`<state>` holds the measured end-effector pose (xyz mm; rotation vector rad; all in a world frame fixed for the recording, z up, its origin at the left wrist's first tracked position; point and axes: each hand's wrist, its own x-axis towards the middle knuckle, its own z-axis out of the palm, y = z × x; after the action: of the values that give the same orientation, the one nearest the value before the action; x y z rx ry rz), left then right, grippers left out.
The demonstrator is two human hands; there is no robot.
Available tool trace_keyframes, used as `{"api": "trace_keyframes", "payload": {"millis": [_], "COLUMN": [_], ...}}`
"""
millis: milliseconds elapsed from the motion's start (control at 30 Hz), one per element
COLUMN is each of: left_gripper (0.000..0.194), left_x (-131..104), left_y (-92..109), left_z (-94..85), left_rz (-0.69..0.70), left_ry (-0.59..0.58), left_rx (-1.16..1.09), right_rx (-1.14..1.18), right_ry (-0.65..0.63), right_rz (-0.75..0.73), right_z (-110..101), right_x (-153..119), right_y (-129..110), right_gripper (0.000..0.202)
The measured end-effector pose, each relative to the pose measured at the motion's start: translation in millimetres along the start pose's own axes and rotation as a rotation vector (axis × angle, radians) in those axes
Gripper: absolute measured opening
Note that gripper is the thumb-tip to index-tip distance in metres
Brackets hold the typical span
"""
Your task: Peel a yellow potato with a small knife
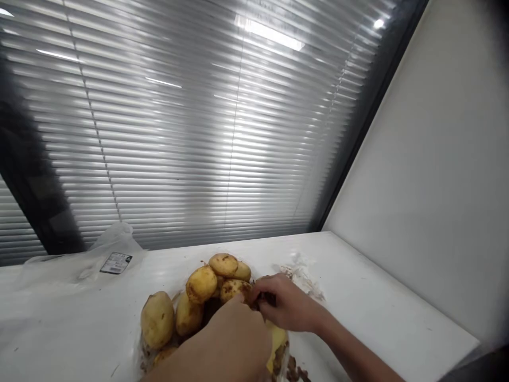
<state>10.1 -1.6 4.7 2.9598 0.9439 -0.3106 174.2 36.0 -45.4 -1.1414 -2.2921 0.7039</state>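
Observation:
Several yellow potatoes with brown dirt, one of them a pale potato (158,320) at the left, are heaped at the lower middle on clear plastic. Over the front of the heap lies my left hand (234,334), its fingers turned away from view near a dirty potato (235,290). From the right, my right hand (280,301) reaches to the same spot with thumb and fingers bent together; what lies between them is too small to make out. A yellow piece (277,339) with brown bits shows below my right hand.
On the white table (369,302), a clear plastic bag (85,265) with a label (115,262) lies at the back left. Brown scraps (298,281) lie right of the heap. Window blinds (199,132) stand behind, a white wall (429,159) at the right.

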Motion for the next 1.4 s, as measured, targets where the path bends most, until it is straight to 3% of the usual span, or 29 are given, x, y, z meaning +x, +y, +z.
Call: {"api": "trace_keyframes", "payload": {"millis": [133, 233, 367, 600, 700, 833, 1067, 1233, 1400], "left_gripper": [0.034, 0.038, 0.042, 0.047, 0.044, 0.032, 0.036, 0.037, 0.036], "left_x": [15, 17, 11, 8, 8, 7, 6, 7, 7], "left_y": [-6, -8, -8, -10, -9, -8, -14, -17, -18], "left_z": [22.6, 28.8, 18.6, 1.2, -0.6, -3.7, -14.1, -16.6, -13.9], "left_rz": [0.056, 0.03, -0.037, -0.07, -0.08, -0.072, -0.138, -0.147, -0.161], "left_ry": [0.052, 0.064, 0.082, -0.045, -0.063, -0.076, -0.117, -0.157, -0.14], "left_rx": [0.03, -0.023, -0.082, -0.032, -0.002, 0.02, -0.066, -0.138, -0.175], "right_rx": [0.102, 0.158, 0.265, 0.365, 0.262, 0.113, 0.38, 0.439, 0.283], "right_ry": [-0.022, -0.007, -0.02, -0.029, -0.008, 0.117, 0.473, 0.495, 0.557], "right_rz": [-0.021, 0.05, 0.142, 0.191, 0.179, 0.157, 0.34, 0.407, 0.474], "right_z": [3, 1, 0, 2, 6, 4, -4, 13, 17], "right_x": [-3, -5, -6, -10, -10, -12, -36, -44, -43], "right_y": [7, 11, 14, 6, 3, 1, 3, 12, 22], "right_gripper": [0.03, 0.028, 0.023, 0.014, 0.016, 0.022, 0.024, 0.021, 0.015]}}
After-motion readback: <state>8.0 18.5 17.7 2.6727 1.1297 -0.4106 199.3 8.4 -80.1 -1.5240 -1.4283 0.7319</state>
